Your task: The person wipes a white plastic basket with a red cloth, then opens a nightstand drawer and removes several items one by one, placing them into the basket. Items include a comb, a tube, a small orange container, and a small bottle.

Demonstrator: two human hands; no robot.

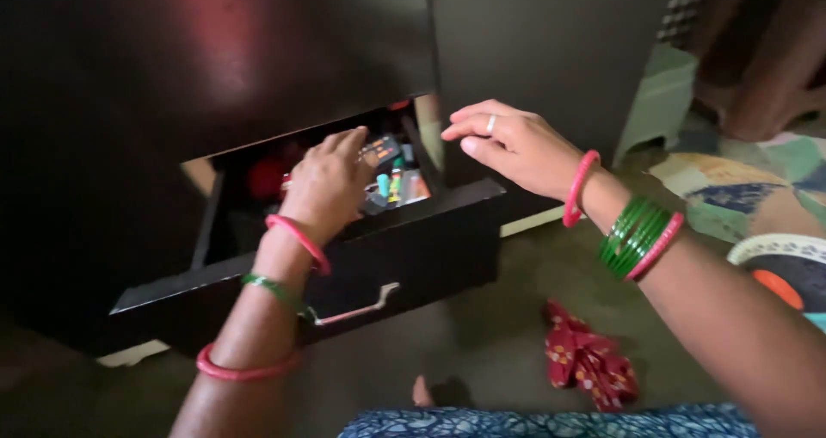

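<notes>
Deep in drawer [413,231], left hand [331,180].

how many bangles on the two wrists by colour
Pink bangles: left arm and, right wrist and: 4
Green bangle stacks: left arm, right wrist; single rings too blurred to count: 2
Total: 6

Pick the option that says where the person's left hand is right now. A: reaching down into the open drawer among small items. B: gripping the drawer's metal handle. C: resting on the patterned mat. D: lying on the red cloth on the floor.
A: the left hand is inside the open drawer among small colourful items, while the metal handle is untouched.
</notes>
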